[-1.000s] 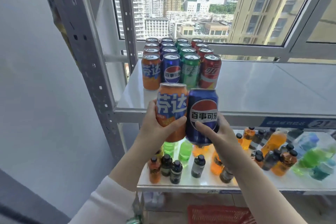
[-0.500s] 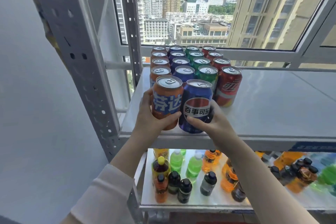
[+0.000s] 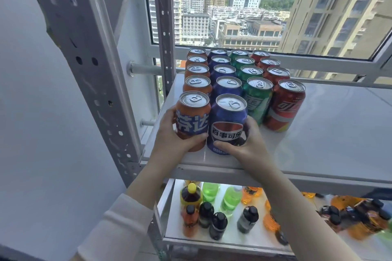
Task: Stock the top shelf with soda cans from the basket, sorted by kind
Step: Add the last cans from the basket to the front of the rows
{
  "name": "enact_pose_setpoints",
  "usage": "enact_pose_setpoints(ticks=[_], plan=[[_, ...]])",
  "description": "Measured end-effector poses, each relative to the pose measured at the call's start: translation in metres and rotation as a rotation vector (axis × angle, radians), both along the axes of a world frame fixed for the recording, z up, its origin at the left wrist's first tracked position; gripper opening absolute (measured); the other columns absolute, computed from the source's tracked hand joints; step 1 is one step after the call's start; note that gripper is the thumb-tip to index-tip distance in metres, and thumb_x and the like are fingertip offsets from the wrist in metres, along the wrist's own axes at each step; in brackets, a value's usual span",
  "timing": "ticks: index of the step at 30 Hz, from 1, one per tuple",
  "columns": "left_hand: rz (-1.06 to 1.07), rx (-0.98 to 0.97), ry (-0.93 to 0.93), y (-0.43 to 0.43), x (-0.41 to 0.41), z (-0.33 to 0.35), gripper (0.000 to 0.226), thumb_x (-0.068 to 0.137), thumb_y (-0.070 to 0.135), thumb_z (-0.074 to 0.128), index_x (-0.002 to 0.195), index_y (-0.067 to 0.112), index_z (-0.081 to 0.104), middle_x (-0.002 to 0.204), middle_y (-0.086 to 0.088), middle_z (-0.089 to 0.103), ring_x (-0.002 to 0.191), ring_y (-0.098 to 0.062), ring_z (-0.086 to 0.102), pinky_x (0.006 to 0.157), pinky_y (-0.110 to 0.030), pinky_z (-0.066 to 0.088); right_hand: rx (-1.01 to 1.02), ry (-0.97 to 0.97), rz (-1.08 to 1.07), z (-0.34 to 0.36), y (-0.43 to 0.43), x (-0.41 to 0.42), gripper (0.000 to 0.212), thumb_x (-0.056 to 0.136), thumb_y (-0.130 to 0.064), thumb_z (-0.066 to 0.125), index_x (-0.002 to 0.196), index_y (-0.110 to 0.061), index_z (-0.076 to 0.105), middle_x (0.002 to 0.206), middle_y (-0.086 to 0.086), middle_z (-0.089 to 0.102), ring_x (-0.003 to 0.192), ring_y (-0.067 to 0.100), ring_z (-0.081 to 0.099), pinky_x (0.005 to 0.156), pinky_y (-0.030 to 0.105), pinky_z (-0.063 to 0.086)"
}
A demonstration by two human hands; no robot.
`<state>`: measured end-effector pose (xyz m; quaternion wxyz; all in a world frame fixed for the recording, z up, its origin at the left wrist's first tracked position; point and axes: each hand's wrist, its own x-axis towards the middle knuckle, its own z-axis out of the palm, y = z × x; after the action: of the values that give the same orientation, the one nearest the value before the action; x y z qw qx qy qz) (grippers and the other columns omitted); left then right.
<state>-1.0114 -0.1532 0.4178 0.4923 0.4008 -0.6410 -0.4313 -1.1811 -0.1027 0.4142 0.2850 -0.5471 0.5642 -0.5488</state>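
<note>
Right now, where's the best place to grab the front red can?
Around its mid-body, coming from the front right: the red can stands upright, the green can crowds its left, and bare shelf lies to its right.

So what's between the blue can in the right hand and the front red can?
The front green can stands between the blue can and the front red can, slightly further back, in the head view.

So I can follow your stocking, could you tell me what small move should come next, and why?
Probably let go of both. The left hand grips the orange can and the right hand the blue can, and each seems to stand on the top shelf at the front of its own colour's row, so releasing should leave them sorted.
</note>
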Motion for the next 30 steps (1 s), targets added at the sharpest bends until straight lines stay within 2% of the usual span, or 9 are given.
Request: enact_pose_setpoints(ticks=[2,4,7,11,14,17,20,25,30], plan=[[0.005,-0.007,-0.008,-0.003,-0.002,-0.002,0.076,0.061,0.017,0.085,0.125,0.023,0.044,0.123,-0.001,0.055,0.111,-0.005,0.054,0.092,-0.025,0.051,-0.014,0.010,-0.014,0.000,-0.001,-0.001,0.077,0.054,-0.025,0.080,0.122,-0.016,0.045,0.123,0.011,0.050,0.112,0.014,0.054,0.091,0.027,0.049],[0.017,-0.011,-0.020,-0.003,-0.005,-0.003,0.082,0.056,0.030,0.085,0.126,0.023,0.044,0.125,0.000,0.054,0.114,-0.008,0.053,0.094,-0.031,0.050,-0.014,0.013,-0.021,0.000,-0.002,-0.004,0.081,0.053,-0.025,0.080,0.125,-0.012,0.045,0.123,0.011,0.051,0.113,0.015,0.054,0.092,0.030,0.049],[0.032,-0.018,-0.041,-0.002,-0.007,-0.002,0.084,0.052,0.043,0.081,0.125,0.029,0.042,0.126,0.001,0.051,0.114,-0.006,0.052,0.096,-0.034,0.049,-0.011,0.027,-0.025,0.000,-0.002,-0.007,0.081,0.053,-0.026,0.080,0.125,-0.014,0.044,0.123,0.008,0.052,0.114,0.015,0.054,0.093,0.034,0.049],[0.063,-0.025,-0.077,-0.004,-0.007,-0.004,0.077,0.063,0.021,0.083,0.127,0.029,0.040,0.123,0.002,0.039,0.103,0.013,0.043,0.095,-0.018,0.044,-0.006,0.041,-0.030,-0.002,-0.002,-0.009,0.079,0.059,-0.019,0.084,0.126,-0.016,0.043,0.123,0.008,0.052,0.114,0.015,0.053,0.096,0.041,0.048],[0.060,-0.035,-0.096,-0.005,-0.007,-0.004,0.078,0.065,0.018,0.082,0.129,0.026,0.039,0.121,0.004,0.036,0.101,0.012,0.043,0.086,-0.002,0.040,-0.008,0.048,-0.037,-0.003,-0.003,-0.011,0.078,0.062,-0.014,0.084,0.128,-0.014,0.042,0.124,0.007,0.052,0.114,0.015,0.053,0.097,0.041,0.047],[0.054,-0.038,-0.105,-0.006,-0.008,-0.004,0.078,0.065,0.017,0.082,0.130,0.024,0.038,0.118,0.006,0.036,0.097,0.023,0.040,0.080,0.004,0.038,-0.025,0.053,-0.055,-0.004,-0.004,-0.011,0.080,0.062,-0.013,0.084,0.130,-0.011,0.041,0.126,0.008,0.052,0.115,0.015,0.053,0.096,0.035,0.048],[0.050,-0.054,-0.105,-0.006,-0.010,-0.006,0.078,0.065,0.016,0.082,0.130,0.019,0.038,0.118,0.003,0.037,0.091,0.033,0.036,0.076,0.008,0.034,-0.035,0.044,-0.067,-0.005,-0.005,-0.010,0.079,0.063,-0.007,0.083,0.129,-0.007,0.041,0.125,0.011,0.053,0.112,0.014,0.055,0.091,0.024,0.050],[0.045,-0.059,-0.095,-0.006,-0.012,-0.007,0.078,0.066,0.013,0.082,0.131,0.016,0.039,0.119,0.001,0.038,0.089,0.035,0.035,0.074,0.008,0.034,-0.023,0.063,-0.073,-0.006,-0.007,-0.012,0.082,0.063,-0.012,0.084,0.131,-0.008,0.039,0.127,0.011,0.051,0.117,0.018,0.052,0.098,0.040,0.047],[0.041,-0.065,-0.112,-0.006,-0.012,-0.007,0.079,0.066,0.015,0.081,0.131,0.017,0.037,0.117,0.004,0.036,0.088,0.036,0.033,0.075,0.009,0.032,-0.024,0.085,-0.079,-0.005,-0.008,-0.012,0.082,0.064,-0.011,0.083,0.132,-0.008,0.038,0.128,0.010,0.049,0.117,0.017,0.051,0.099,0.036,0.046]])
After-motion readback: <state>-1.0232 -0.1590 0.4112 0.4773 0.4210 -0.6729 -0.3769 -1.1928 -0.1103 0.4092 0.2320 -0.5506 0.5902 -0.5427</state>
